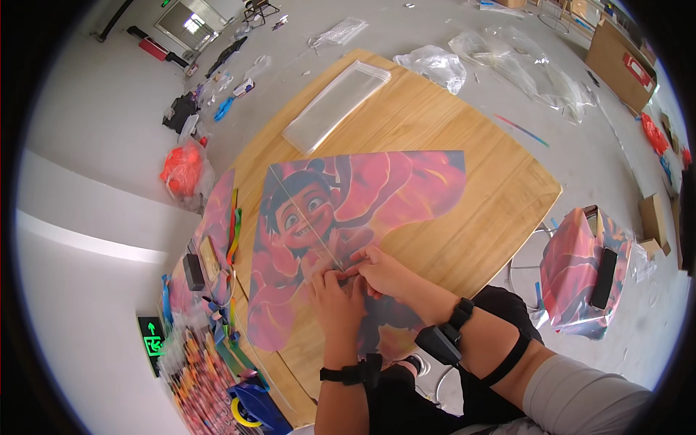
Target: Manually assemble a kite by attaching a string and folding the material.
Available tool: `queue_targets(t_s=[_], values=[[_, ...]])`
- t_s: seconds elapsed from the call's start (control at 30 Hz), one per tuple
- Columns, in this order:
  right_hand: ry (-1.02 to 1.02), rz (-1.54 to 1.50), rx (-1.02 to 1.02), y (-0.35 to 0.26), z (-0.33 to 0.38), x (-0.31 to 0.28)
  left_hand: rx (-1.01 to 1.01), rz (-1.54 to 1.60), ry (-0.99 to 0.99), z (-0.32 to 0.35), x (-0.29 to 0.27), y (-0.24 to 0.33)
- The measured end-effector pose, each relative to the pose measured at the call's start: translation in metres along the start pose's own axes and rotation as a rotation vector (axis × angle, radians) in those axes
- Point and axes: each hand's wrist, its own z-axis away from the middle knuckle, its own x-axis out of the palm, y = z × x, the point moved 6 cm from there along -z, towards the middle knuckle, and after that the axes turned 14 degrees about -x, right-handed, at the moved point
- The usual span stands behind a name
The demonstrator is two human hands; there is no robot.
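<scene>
I see a person bent over a pink and blue kite point(406, 181) on a wood table point(464, 239), with a cartoon face on it. A thin stick point(301, 212) runs slantwise from the kite's top left corner down to the hands. The left hand point(338, 304) lies on the kite with its fingers bent near the stick's low end. The right hand point(380, 272) comes in close beside it, thumb and fingers drawn narrow. Their tips crowd together, so I can't tell what either hand pinches. The right arm covers some of the kite's lower part, and I can't make out where its bottom edge stops. At the lower left, a yellow tape roll point(246, 413) is partly cut off by the picture's edge. Ribbons point(234, 225) crowd near the kite's left side. Clear plastic bags point(337, 105) lie flat past the kite's top edge, apart from it. To the right, a wide stretch of bare wood gives the right arm room, up to the table's slanting edge.
</scene>
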Motion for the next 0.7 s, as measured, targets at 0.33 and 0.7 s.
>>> queue_targets(t_s=[0.33,0.7], values=[[0.019,0.002,0.036,0.001,0.001,0.001,-0.022,-0.018,0.071,0.001,0.006,-0.016],[0.031,0.026,0.037,0.003,0.004,0.000,-0.041,0.047,0.071,0.005,0.004,-0.015]])
